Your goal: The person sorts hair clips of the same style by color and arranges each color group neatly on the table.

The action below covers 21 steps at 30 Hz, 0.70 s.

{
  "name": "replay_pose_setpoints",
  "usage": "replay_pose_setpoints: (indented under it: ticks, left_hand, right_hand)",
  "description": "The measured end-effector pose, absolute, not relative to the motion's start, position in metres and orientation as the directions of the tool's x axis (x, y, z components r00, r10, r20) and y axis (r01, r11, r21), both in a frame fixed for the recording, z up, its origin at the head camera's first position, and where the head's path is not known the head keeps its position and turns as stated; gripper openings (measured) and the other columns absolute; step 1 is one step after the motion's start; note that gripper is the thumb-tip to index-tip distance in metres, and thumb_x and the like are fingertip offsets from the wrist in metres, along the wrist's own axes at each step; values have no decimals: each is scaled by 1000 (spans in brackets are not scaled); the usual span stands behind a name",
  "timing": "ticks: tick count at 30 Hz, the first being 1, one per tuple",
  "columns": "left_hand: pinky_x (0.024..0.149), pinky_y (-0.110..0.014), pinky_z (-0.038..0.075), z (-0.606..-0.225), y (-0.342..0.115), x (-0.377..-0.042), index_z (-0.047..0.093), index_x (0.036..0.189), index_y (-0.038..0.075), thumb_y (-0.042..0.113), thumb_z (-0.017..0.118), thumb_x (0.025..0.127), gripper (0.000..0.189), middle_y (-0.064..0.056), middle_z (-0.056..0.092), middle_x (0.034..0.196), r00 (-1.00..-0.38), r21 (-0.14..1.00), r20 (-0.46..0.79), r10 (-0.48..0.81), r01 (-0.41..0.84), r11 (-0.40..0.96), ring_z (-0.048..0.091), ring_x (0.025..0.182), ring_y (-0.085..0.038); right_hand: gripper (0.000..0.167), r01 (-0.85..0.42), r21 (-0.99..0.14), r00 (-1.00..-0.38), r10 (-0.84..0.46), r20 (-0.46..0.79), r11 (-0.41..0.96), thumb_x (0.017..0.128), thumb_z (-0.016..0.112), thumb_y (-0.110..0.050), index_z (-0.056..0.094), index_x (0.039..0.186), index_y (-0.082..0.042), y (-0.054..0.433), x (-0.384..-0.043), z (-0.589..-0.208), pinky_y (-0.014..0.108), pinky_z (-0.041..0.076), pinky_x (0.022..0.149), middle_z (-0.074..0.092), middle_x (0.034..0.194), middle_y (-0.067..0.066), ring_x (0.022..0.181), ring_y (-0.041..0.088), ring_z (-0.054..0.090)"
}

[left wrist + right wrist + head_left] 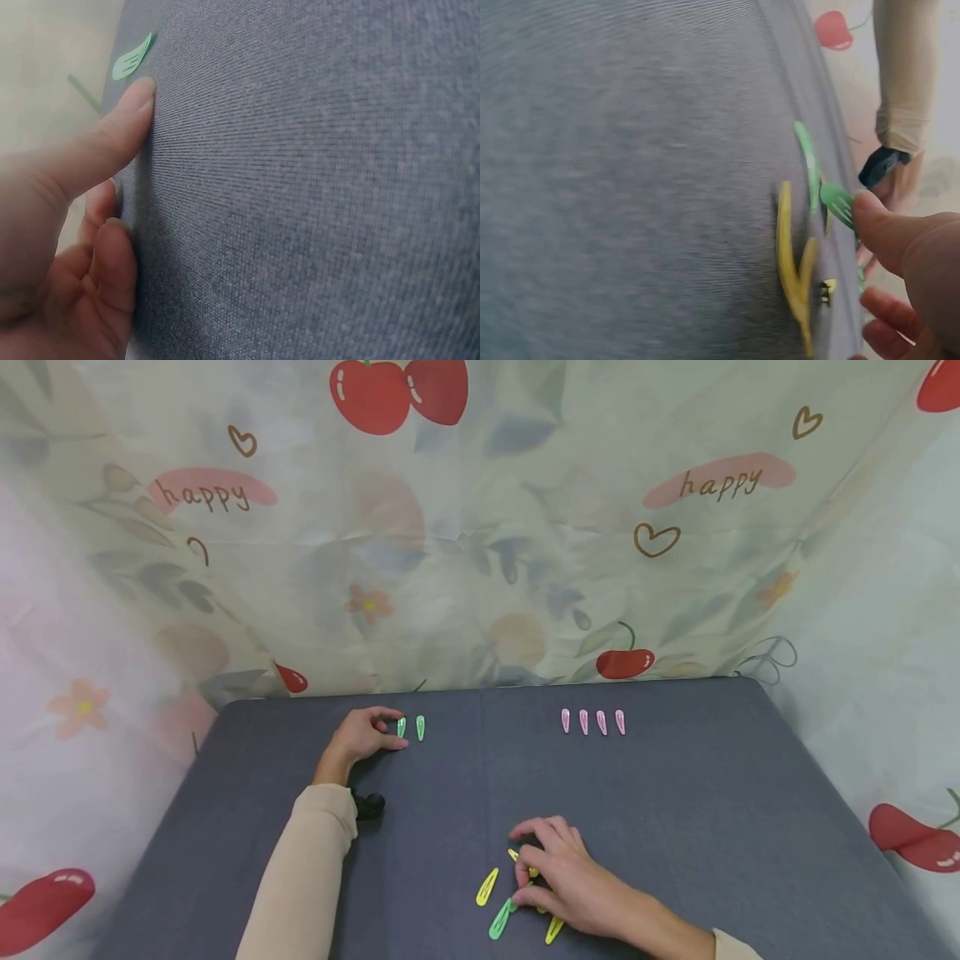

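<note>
Towards the far left of the desk (675,793), the left hand (363,735) has thumb and finger about a green clip (401,727); I cannot tell whether they pinch it. Nearer, the right hand (566,872) pinches a second green clip (835,202), plainest from the right wrist, among yellow clips (487,887). Only the head view shows four pink clips (583,722).

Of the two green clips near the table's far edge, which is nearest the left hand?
The left green clip, between thumb and finger of the left hand; the right green clip lies apart from the hand.
</note>
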<state>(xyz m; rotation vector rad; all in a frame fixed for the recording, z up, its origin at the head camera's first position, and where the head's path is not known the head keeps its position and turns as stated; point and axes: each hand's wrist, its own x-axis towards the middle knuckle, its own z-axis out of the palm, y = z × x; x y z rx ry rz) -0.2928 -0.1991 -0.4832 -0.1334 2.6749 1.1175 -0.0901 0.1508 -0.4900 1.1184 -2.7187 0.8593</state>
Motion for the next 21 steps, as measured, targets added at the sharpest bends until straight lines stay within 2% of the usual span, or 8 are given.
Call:
replay_pose_setpoints:
  ticks: [3,6,9,13,16,21]
  left_hand:
    - [84,-38,35,-483,-199,-292,68,133,19,25,88,82,55,-5,55,104,-967,691,-255,5,-178,701,49,96,-25]
    - [84,-38,35,-483,-199,-292,68,133,19,24,88,81,56,-6,55,104,-966,693,-257,4,-182,697,49,97,-25]
    - [84,-38,35,-483,-199,-293,68,133,19,24,88,81,56,-5,55,104,-967,696,-256,7,-179,695,49,97,-25]
    - [82,-37,36,-483,-200,-293,69,132,17,23,88,81,55,-5,55,100,-970,706,-241,25,-157,691,49,94,-24]
    - [81,-36,37,-484,-200,-293,69,132,15,23,89,80,56,-4,55,97,-973,711,-228,38,-140,690,49,91,-23]
    - [81,-36,37,-483,-201,-292,69,132,15,23,89,80,56,-2,54,95,-973,712,-226,41,-136,689,48,89,-23]
  right_hand:
    - [25,-699,-485,-700,-642,312,526,86,80,-31,56,84,-28,150,-95,-485,24,35,85,56,104,-12,96,3,40]
    - [18,-701,-522,-687,-658,308,487,90,77,-24,59,88,-26,150,-99,-481,14,39,78,55,90,-16,86,-2,41]
    - [4,-674,-565,-691,-675,257,476,96,70,-20,68,99,-23,151,-104,-478,13,43,76,58,89,-17,84,-3,47]
    - [17,-627,-602,-701,-696,158,494,103,60,-17,75,111,-18,152,-113,-476,17,46,77,62,91,-12,83,-4,49]
    - [22,-575,-643,-720,-687,103,506,105,54,-12,75,114,-15,154,-120,-477,18,48,76,64,94,-7,83,-2,53]
    - [21,-502,-714,-766,-634,106,487,103,57,-7,73,116,-13,157,-130,-481,20,51,77,67,99,-3,85,5,60]
